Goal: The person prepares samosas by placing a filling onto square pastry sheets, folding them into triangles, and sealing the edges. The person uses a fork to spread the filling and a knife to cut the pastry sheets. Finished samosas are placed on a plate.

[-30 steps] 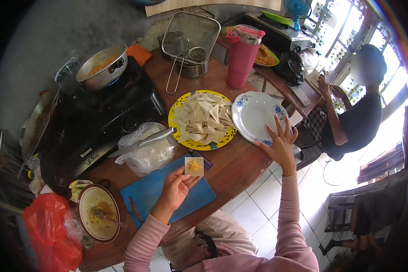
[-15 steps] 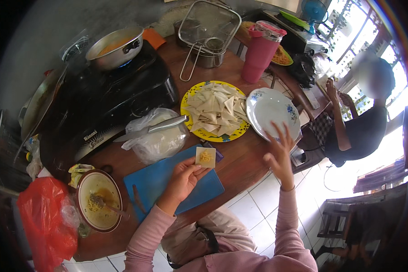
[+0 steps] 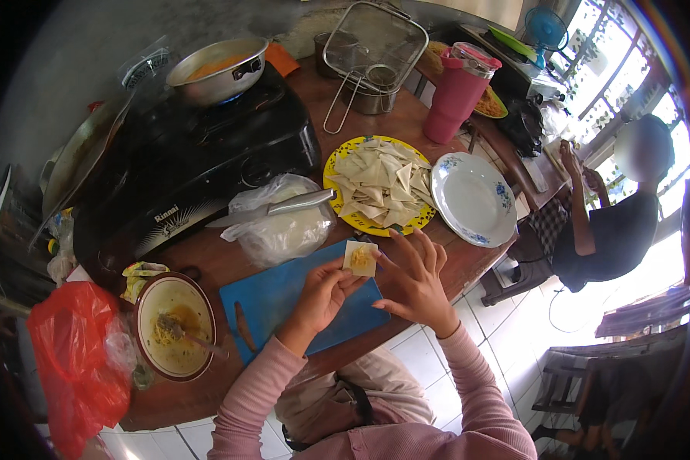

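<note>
Your square wrapper (image 3: 360, 258) with yellow filling on it is up over the far edge of the blue cutting board (image 3: 280, 287), pinched at its near left side between thumb and fingers of your left hand (image 3: 320, 297). Your right hand (image 3: 418, 287) is just right of it, fingers spread apart, holding nothing; index tip is at the wrapper's right edge, can't tell if it touches. Past the board: clear plastic bag (image 3: 291, 234) with pale contents, knife (image 3: 303, 202) lying across it. Beyond your hands, yellow plate (image 3: 330, 178) heaped with folded triangles (image 3: 379, 184); white floral plate (image 3: 475, 199) just right of that, bare. Left of the board, bowl (image 3: 155, 307) with yellow mix and a spoon (image 3: 198, 342) in it, then red plastic bag (image 3: 77, 360). Farther out, black stove (image 3: 199, 161) carries a pan (image 3: 226, 84) over a blue flame; pink tumbler (image 3: 458, 96) stands behind the plates. Co-worker (image 3: 609, 230) sits far right, by the window.
</note>
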Tool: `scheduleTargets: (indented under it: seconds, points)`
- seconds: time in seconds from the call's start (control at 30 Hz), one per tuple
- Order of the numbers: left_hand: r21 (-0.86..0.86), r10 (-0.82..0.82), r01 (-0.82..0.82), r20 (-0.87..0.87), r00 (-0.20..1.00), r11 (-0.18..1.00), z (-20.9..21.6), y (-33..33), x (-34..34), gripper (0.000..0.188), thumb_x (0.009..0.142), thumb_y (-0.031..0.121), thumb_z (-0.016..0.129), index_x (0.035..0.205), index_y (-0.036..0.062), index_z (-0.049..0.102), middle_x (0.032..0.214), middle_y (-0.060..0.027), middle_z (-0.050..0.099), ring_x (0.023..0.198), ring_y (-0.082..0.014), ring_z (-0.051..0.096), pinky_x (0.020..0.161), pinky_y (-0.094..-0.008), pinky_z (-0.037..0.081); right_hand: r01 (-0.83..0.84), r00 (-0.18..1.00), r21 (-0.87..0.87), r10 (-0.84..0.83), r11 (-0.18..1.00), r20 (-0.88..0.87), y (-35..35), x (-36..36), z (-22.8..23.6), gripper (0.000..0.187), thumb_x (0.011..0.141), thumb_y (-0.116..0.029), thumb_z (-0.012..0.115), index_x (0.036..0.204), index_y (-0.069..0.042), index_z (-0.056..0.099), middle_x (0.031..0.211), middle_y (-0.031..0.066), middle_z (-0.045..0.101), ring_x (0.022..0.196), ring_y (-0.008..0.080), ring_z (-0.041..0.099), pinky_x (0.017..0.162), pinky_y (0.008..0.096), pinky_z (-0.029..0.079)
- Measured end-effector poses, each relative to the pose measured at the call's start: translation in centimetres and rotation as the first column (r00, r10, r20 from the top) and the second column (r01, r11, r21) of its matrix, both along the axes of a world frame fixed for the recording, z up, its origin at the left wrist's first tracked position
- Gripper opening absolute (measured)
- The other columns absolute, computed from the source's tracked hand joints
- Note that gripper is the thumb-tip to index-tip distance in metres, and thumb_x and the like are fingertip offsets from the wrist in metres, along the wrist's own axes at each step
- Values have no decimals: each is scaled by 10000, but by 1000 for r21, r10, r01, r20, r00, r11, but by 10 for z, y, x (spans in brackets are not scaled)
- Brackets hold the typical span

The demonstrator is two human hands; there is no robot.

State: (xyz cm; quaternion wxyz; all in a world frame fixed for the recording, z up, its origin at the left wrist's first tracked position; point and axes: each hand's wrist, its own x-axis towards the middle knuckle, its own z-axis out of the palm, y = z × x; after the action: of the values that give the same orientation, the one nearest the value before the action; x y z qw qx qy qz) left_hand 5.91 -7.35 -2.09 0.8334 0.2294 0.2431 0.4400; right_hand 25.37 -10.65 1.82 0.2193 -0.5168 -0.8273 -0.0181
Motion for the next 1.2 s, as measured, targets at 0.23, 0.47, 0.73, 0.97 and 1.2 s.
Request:
scheduleTargets:
  seconds: [0.23,0.47,0.73,0.97,1.2]
  points:
    - [14,-7,6,61,998,1000,-3,1,-1,331,888,-12,423,1198,-128,452,1171,-213,542,1079,-285,570,980,-378,459,-86,994,-7,85,996,-63,-15,-2,-4,647,755,-614,557,1221,-165,575,1389,109,373,1286,369,253,985,516,171]
    - [-9,-4,4,17,1000,1000,-3,0,0,330,889,-13,425,1196,-131,452,1172,-209,542,1085,-276,568,983,-378,457,25,999,16,-24,1000,-28,5,0,-1,636,767,-591,558,1254,-182,545,1397,111,355,1271,369,258,985,510,171]
    - [-6,-18,18,-6,1000,1000,-2,1,1,329,893,-9,416,1197,-131,455,1173,-207,545,1077,-275,573,980,-363,456,-61,995,-30,58,998,-83,-16,-3,-13,628,756,-566,588,1235,-160,562,1385,116,375,1279,370,256,994,504,173]
    - [-4,-23,23,6,1000,1000,-4,0,1,318,883,-6,445,1179,-119,478,1171,-206,555,1082,-273,572,991,-380,448,3,992,-11,-4,1000,-123,0,4,-10,630,761,-533,603,1260,-154,537,1390,121,367,1281,378,252,1001,508,170]
    - [-31,-27,27,-5,1000,999,-6,1,0,346,881,-12,449,1211,-115,456,1153,-192,558,1054,-251,583,965,-349,462,26,996,-28,-28,999,-80,-8,1,-13,646,768,-524,603,1296,-168,500,1422,121,323,1288,377,239,1004,519,152]
